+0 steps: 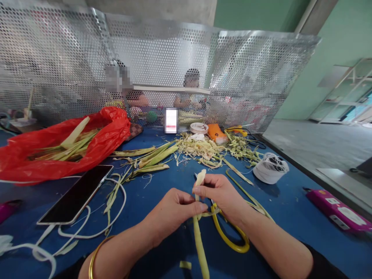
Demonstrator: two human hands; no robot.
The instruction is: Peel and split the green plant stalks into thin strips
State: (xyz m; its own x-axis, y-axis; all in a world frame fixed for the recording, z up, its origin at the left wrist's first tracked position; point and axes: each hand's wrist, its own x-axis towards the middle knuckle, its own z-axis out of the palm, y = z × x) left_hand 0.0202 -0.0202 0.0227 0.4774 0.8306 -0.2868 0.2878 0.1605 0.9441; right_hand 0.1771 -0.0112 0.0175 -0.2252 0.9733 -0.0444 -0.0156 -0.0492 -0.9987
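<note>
A pale yellow-green plant stalk (pixel 200 244) runs upright from the table's near edge through both hands, its whitish tip (pixel 200 176) poking out above the fingers. My left hand (pixel 180 207) pinches it from the left, thumb pressed over it. Just above, the thumb and bent fingers of my right hand (pixel 221 190) close round its upper part. A thin peeled strip (pixel 209 212) sticks out sideways below the fingers. Under my right wrist lie scissors with yellow handles (pixel 232 242), partly hidden. A small cut piece (pixel 185 265) rests near the front.
At the left are a red plastic bag (pixel 113 128) of stalks and a phone (pixel 77 195) with white cable (pixel 123 201). Peelings (pixel 203 149) and loose stalks (pixel 159 155) lie ahead. A white string roll (pixel 269 172) and purple packet (pixel 337 209) sit right. Beyond a perforated screen (pixel 162 50) are two people.
</note>
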